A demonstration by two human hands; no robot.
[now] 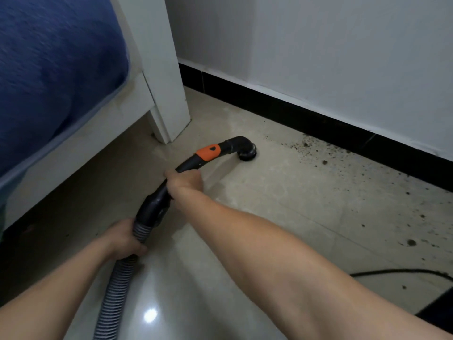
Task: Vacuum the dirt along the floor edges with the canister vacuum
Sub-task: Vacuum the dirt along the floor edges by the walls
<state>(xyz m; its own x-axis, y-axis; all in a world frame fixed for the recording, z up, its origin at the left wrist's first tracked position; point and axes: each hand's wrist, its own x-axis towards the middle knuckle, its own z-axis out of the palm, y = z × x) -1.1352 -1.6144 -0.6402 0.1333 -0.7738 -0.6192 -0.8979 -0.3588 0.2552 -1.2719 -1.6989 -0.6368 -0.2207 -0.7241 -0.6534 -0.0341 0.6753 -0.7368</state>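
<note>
A black vacuum handle (196,160) with an orange slider runs from my hands to a round black brush nozzle (247,153) that rests on the beige tiled floor. My right hand (183,182) grips the handle just behind the orange part. My left hand (125,238) grips the ribbed grey hose (115,285) where it joins the black cuff. Dark crumbs of dirt (318,153) lie scattered along the black baseboard (294,114), to the right of the nozzle and apart from it.
A white bed frame leg (169,106) stands close left of the nozzle, with a blue mattress (54,69) above. A black power cord (392,272) crosses the floor at lower right, beside a dark object (438,307) at the frame edge.
</note>
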